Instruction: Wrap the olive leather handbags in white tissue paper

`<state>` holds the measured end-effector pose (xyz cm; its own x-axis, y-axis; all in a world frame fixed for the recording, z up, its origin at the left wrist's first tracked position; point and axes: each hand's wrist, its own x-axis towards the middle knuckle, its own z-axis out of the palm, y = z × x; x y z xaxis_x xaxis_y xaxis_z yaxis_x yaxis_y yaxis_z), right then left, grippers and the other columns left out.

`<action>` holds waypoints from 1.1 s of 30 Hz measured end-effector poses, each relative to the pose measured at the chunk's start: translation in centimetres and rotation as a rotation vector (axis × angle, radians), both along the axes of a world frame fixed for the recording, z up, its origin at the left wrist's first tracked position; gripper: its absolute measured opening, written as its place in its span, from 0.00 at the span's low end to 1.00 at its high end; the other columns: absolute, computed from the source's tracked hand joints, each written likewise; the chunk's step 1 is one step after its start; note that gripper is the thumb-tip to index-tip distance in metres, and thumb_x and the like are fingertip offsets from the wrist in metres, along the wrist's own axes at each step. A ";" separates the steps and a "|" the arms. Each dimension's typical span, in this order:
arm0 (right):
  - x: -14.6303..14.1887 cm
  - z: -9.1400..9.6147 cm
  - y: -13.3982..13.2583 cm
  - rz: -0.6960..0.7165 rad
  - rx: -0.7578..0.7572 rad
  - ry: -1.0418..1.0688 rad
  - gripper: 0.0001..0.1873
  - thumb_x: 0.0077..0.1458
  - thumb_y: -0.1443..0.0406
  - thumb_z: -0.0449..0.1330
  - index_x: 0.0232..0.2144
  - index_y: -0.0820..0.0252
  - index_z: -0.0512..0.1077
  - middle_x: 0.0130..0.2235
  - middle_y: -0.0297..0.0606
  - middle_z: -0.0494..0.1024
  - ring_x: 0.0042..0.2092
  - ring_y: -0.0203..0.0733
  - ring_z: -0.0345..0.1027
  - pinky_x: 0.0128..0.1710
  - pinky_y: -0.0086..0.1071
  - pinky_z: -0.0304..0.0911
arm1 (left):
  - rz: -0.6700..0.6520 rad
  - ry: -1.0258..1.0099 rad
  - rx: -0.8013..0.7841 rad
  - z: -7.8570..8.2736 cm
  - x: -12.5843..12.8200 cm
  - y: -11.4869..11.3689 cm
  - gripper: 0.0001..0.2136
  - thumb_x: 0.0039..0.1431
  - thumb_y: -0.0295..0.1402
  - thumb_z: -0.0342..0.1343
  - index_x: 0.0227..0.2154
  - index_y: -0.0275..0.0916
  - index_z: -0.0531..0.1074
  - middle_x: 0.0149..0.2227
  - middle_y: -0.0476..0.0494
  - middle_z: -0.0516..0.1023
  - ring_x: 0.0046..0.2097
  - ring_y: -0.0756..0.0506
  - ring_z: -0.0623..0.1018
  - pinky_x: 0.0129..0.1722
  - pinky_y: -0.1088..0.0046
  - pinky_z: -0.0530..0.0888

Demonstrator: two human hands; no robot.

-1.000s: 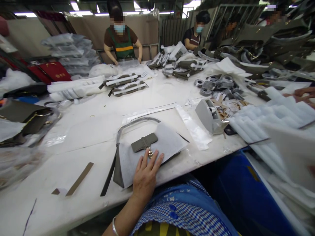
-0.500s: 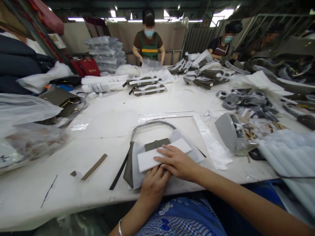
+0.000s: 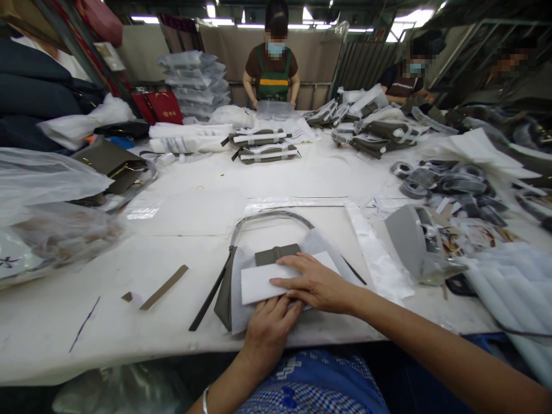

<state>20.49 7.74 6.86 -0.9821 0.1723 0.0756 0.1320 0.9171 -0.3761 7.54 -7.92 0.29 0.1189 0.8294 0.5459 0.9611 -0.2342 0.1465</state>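
A dark olive-grey handbag (image 3: 223,299) lies on the table, its looped handle (image 3: 276,214) wrapped in clear film and pointing away from me. Thin white sheeting (image 3: 241,317) covers much of its body, and an olive flap or tab (image 3: 276,253) shows beyond the foam. Across the bag rests a white foam strip (image 3: 257,283). My right hand (image 3: 321,284) presses flat on that strip with its fingers stretched apart. My left hand (image 3: 271,325) has its fingers extended against the strip's near edge; the fingertips touch it. A dark strap (image 3: 211,296) trails to the left.
Brown strip scraps (image 3: 164,287) lie to the left. A grey tape dispenser (image 3: 407,238) stands right, beside rolled straps (image 3: 444,178) and white foam sheets (image 3: 504,282). Wrapped bags (image 3: 267,152) sit farther back. A person in a green apron (image 3: 276,75) works opposite.
The view has shifted slightly. Both hands stay on the foam strip, which looks a little flatter and more level over the bag. The person opposite has lowered the clear plastic.
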 end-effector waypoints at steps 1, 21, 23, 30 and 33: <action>0.1 -0.2 -0.2 0.002 0.000 0.012 0.21 0.67 0.58 0.52 0.60 0.44 0.67 0.65 0.48 0.62 0.65 0.50 0.56 0.63 0.55 0.51 | -0.003 0.001 0.014 -0.1 0.0 0.0 0.13 0.69 0.29 0.47 0.51 0.43 0.73 0.45 0.44 0.80 0.46 0.42 0.77 0.43 0.64 0.73; 0.8 -1.8 -0.1 0.064 -0.098 0.040 0.21 0.69 0.56 0.50 0.61 0.44 0.66 0.66 0.34 0.63 0.70 0.50 0.45 0.67 0.58 0.39 | -0.110 -0.118 0.074 3.5 -0.7 -2.9 0.18 0.63 0.19 0.51 0.55 0.34 0.70 0.51 0.40 0.80 0.54 0.46 0.77 0.56 0.68 0.73; 0.7 -1.8 -0.1 0.059 -0.094 0.046 0.20 0.69 0.56 0.49 0.60 0.44 0.67 0.66 0.34 0.64 0.70 0.50 0.45 0.67 0.59 0.40 | -0.108 -0.163 0.114 5.1 -0.6 -2.5 0.21 0.62 0.19 0.53 0.57 0.35 0.68 0.51 0.40 0.79 0.55 0.46 0.77 0.56 0.71 0.73; 0.5 -2.2 -0.4 0.078 -0.057 0.156 0.18 0.67 0.62 0.52 0.56 0.57 0.71 0.63 0.44 0.68 0.68 0.47 0.51 0.67 0.57 0.44 | 0.105 -0.098 -0.160 4.0 0.4 0.8 0.35 0.63 0.41 0.58 0.68 0.40 0.50 0.68 0.30 0.55 0.67 0.34 0.62 0.58 0.54 0.72; 1.3 -2.3 -0.8 0.039 -0.038 0.360 0.16 0.64 0.67 0.54 0.51 0.63 0.74 0.55 0.48 0.76 0.61 0.45 0.65 0.64 0.47 0.56 | 0.096 0.037 -0.180 1.7 0.2 1.0 0.38 0.60 0.37 0.61 0.69 0.40 0.47 0.69 0.29 0.52 0.68 0.33 0.59 0.62 0.50 0.67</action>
